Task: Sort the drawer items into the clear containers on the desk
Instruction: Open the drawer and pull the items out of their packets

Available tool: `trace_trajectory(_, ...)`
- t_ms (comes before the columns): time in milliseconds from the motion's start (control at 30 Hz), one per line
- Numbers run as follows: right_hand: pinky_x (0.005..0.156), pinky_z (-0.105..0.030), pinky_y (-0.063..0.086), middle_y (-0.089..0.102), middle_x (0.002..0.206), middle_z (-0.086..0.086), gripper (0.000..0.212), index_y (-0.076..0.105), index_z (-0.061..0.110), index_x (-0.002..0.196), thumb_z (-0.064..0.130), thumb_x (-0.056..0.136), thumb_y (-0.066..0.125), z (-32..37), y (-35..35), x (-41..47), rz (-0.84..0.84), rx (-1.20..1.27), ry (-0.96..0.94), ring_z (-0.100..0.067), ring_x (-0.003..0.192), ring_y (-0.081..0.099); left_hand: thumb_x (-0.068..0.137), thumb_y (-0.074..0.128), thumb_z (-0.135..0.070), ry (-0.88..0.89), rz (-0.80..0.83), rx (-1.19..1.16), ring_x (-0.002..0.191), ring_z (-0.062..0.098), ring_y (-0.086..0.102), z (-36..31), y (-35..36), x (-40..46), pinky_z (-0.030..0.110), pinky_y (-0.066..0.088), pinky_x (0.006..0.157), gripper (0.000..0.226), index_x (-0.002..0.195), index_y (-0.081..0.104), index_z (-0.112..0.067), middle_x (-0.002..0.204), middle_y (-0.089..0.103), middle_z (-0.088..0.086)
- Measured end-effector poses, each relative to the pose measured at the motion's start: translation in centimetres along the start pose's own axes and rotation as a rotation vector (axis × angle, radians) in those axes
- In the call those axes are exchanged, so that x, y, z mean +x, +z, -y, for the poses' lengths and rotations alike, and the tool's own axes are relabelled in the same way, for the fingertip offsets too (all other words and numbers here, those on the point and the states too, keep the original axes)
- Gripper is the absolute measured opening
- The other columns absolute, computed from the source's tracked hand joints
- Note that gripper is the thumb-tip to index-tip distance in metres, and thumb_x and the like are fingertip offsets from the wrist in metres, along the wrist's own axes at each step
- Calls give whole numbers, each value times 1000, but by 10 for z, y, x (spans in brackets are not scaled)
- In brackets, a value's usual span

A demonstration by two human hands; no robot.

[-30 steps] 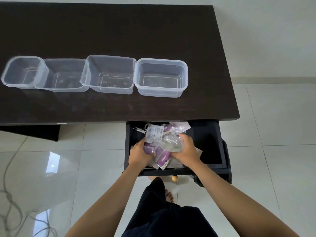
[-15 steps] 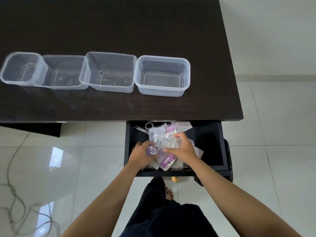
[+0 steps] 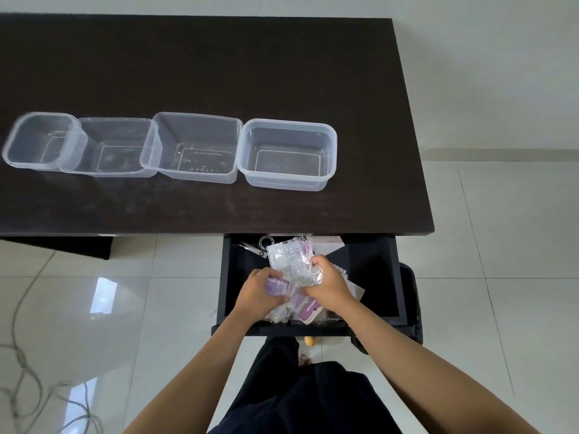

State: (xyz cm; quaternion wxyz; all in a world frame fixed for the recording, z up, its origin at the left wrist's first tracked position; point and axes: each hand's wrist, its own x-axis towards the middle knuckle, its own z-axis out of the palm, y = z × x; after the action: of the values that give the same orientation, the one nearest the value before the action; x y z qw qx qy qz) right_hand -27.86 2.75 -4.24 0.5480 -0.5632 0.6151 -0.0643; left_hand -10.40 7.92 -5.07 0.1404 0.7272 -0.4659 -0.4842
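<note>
An open black drawer [image 3: 374,277] under the desk's front edge holds a heap of clear plastic packets with purple and white labels. My right hand [image 3: 326,285] grips a bundle of clear packets [image 3: 291,261], lifted above the heap. My left hand [image 3: 258,292] holds a purple packet [image 3: 277,286] just left of it. Another purple-labelled packet [image 3: 308,310] lies under my hands. Several clear containers stand in a row on the dark desk [image 3: 200,57]; the rightmost container [image 3: 330,142] is nearest the drawer, with another [image 3: 163,120] beside it.
Scissors [image 3: 255,247] lie at the drawer's back left corner. Papers [image 3: 329,244] lie at its back. Two more containers [image 3: 81,123] [image 3: 15,136] stand at the left of the row. Cables [image 3: 18,364] trail over the tiled floor at lower left.
My right hand has raised the clear packet bundle a little out of the heap. My left hand has closed on the purple packet. The view has tilted slightly.
</note>
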Motion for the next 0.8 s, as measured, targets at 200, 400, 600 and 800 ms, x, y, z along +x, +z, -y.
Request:
trace_trajectory(200, 64, -15, 46, 49, 118, 4, 56, 50, 18, 116, 2, 71, 78, -2, -15, -6, -13, 256, 54, -8, 92, 55, 68, 82, -13, -1, -30, -116, 97, 14, 61, -20, 2, -2, 34, 54, 83, 39, 94, 57, -28, 113, 61, -5)
trace_trajectory(400, 57, -22, 53, 56, 116, -4, 55, 48, 18, 118, -4, 74, 73, -12, -43, -26, 50, 409, 49, -16, 86, 64, 68, 83, -12, 39, -54, -180, 91, 12, 61, -52, 20, -20, 22, 51, 70, 43, 99, 56, -26, 105, 61, -10)
trace_trajectory(600, 63, -32, 55, 60, 107, -4, 39, 56, 24, 96, -4, 74, 69, -34, -94, -63, -18, 425, -61, -24, 85, 66, 70, 81, -14, 120, -170, -236, 87, 11, 59, -105, 67, -57, 28, 52, 78, 43, 101, 55, -29, 101, 60, -9)
trace_trajectory(800, 48, -25, 52, 64, 98, -10, 41, 55, 14, 105, -14, 75, 61, -69, -156, -106, -68, 482, -104, -18, 61, 66, 72, 79, -8, 201, -129, -310, 83, 10, 65, -160, 122, -85, 28, 58, 73, 44, 98, 53, -31, 103, 62, -7)
